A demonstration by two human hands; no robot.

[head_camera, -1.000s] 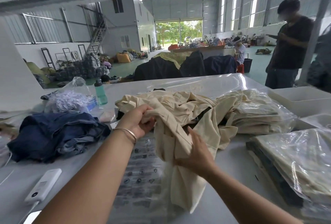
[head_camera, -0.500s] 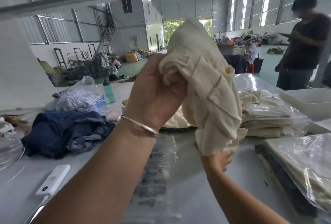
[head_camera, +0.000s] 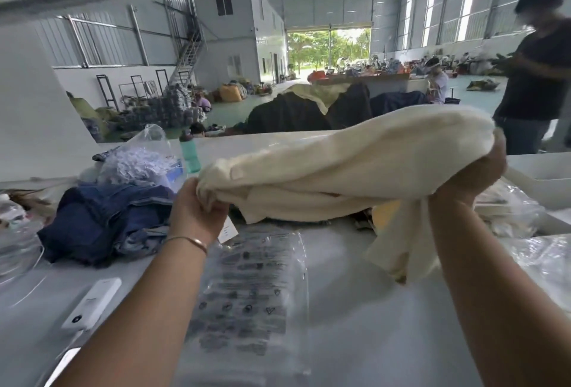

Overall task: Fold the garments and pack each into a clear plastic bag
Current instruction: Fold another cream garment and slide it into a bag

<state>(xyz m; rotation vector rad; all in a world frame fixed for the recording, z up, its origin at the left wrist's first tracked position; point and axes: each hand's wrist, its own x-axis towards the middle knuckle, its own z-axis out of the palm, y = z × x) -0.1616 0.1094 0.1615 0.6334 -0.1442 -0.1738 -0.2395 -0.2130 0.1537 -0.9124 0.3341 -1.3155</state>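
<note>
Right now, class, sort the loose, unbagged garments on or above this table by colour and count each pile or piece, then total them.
Cream: 1, the cream garment stretched between left hand and right hand, above the table.
Blue: 1, the blue denim heap; how many pieces it holds cannot be told.
Total: 2.

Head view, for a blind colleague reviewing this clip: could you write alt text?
Two hands, left and right, hold a cream garment stretched above a white table. A printed clear plastic bag lies flat beneath it, with a pile of blue denim at left.
</note>
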